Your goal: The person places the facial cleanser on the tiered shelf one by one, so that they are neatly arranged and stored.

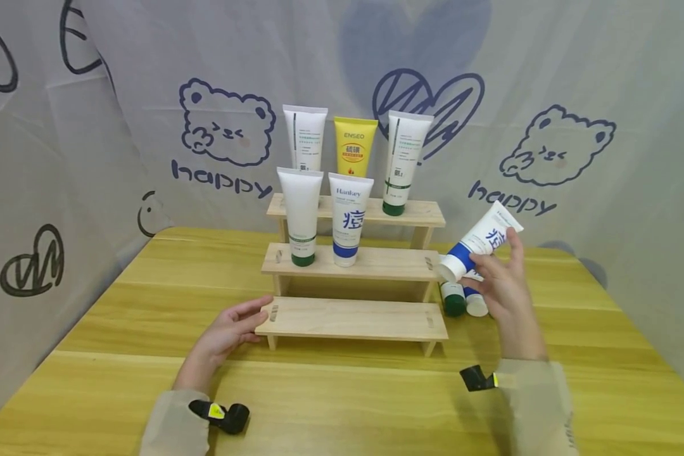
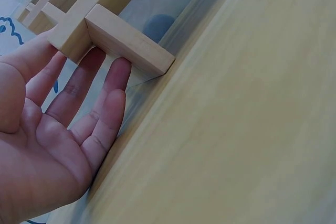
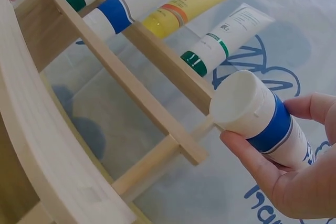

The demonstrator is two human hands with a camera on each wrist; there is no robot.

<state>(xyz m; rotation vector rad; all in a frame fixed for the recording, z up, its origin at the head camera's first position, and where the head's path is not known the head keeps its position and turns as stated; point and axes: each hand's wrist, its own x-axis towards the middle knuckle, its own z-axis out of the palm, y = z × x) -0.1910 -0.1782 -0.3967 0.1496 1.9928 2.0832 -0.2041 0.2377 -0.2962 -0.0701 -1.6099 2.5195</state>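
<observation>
Head view: set above and behind both hands, facing forward and down. Widest and farthest of the three: takes in left hand (image 1: 228, 330), right hand (image 1: 506, 282), bench (image 1: 353, 405), wooden stand (image 1: 350, 318) between the hands, printed cloth (image 1: 308, 50) beyond. Left wrist view: close, looking past the palm toward the fingertips and stand's end; tilted, bench slanting away beside the hand. Right wrist view: close, looking past the hand and blue-banded tube (image 1: 479, 241) to the stand; also tilted. Overlap with head view: yellow tube (image 1: 355, 142) (right wrist); left hand (left wrist).
</observation>
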